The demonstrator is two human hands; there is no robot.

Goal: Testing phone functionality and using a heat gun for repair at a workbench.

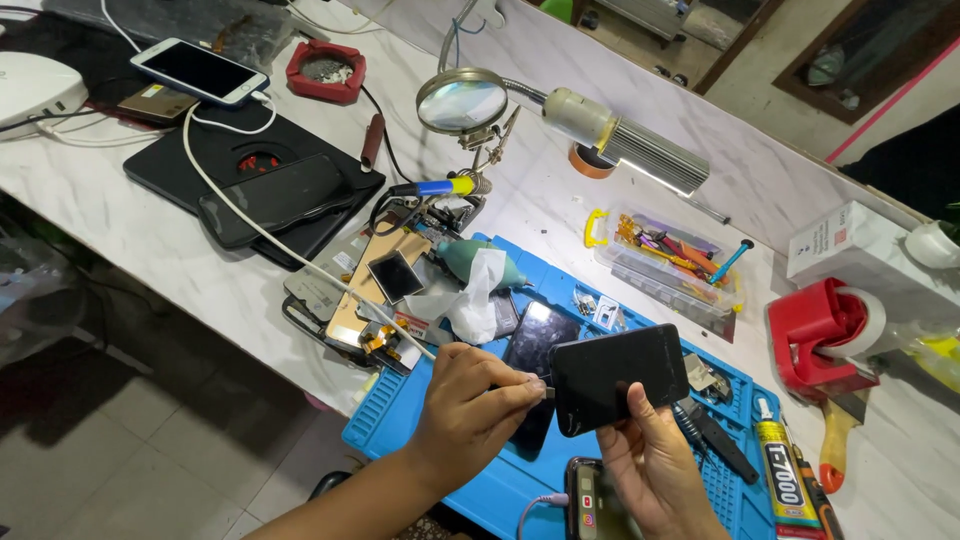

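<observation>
Nearest, right hand [655,465]: fingers pinch the lower edge of a black phone [618,378], tilted above the blue mat [400,415].
Left hand [470,400]: fingers pressed together on a thin tool, tip touching the phone's left edge.
Progress: phone looks unopened; prying seems barely started.
Beyond fingers: second dark phone [538,345], parts box [670,262], magnifier [461,101] on tabletop [120,225].

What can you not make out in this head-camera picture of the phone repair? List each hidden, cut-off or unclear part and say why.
1. Tool tip in the left hand: too small, fingers cover it.
2. Underside of the black phone in the right hand: faces away.
3. Second phone at the bottom: cut off by the frame edge and the right hand.
4. Contents of the clear plastic box: too small to identify.
</observation>
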